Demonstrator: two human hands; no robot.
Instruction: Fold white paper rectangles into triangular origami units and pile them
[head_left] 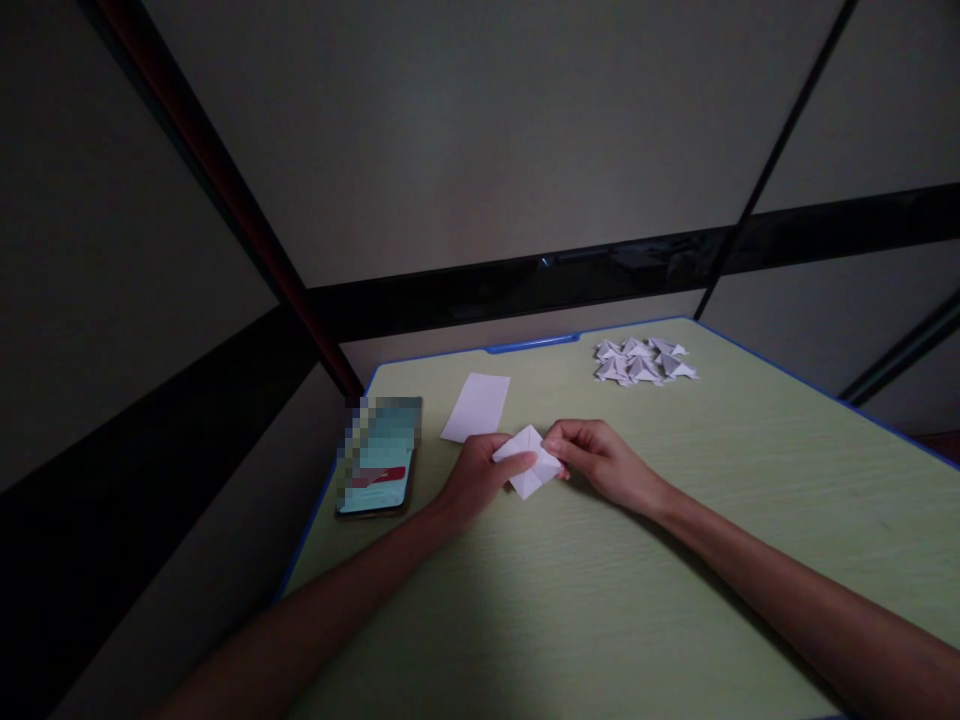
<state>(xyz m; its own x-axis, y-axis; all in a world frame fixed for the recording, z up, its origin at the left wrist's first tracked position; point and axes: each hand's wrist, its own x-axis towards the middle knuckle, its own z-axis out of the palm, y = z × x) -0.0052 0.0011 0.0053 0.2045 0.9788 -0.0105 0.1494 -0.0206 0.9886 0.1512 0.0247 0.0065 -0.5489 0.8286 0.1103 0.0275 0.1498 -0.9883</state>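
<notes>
A small white folded paper (529, 482), diamond-shaped with creases across it, is held between my two hands above the table. My left hand (480, 475) grips its left side, with the thumb lying across the front face. At the right corner, my right hand (596, 458) pinches the paper between thumb and fingers. The fingers behind the paper are mostly hidden. Just beyond my left hand, a flat white sheet of paper (478, 403) lies on the table.
The light green table (720, 560) has a blue edge. Several folded white paper figures (643, 362) sit in two rows at the back right. A phone (381, 455) with a lit screen, partly pixelated, lies at the left. Panelled walls (480, 150) stand behind the table.
</notes>
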